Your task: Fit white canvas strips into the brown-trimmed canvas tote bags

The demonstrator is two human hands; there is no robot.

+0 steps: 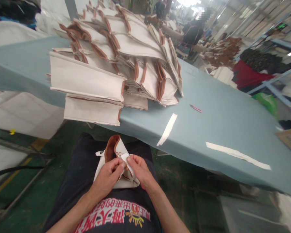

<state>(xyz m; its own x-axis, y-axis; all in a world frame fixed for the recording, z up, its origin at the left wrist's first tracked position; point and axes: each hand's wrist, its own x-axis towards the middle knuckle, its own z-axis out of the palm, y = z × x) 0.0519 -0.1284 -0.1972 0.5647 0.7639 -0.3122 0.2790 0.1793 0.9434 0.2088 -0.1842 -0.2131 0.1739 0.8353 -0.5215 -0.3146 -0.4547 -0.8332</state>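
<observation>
On my lap rests a cream fabric bag [99, 170] with a brown lining, its mouth gaping upward and away from me. My left hand [111, 173] pinches the near edge of the bag with thumb and index finger. Close beside it, my right hand [141, 171] is closed on a white flap of the same bag. The fingertips of both hands almost meet, and they hide the spot where they grip. A short white loop sticks out at the bag's left side.
A large heap of similar cream bags [87, 76] covers the table's left part. On the blue-grey tabletop [220, 110] lie a small pink-handled tool [196, 108], a short white strip [167, 129] and a longer strip [237, 154]. A cardboard box [289, 140] stands at the right edge.
</observation>
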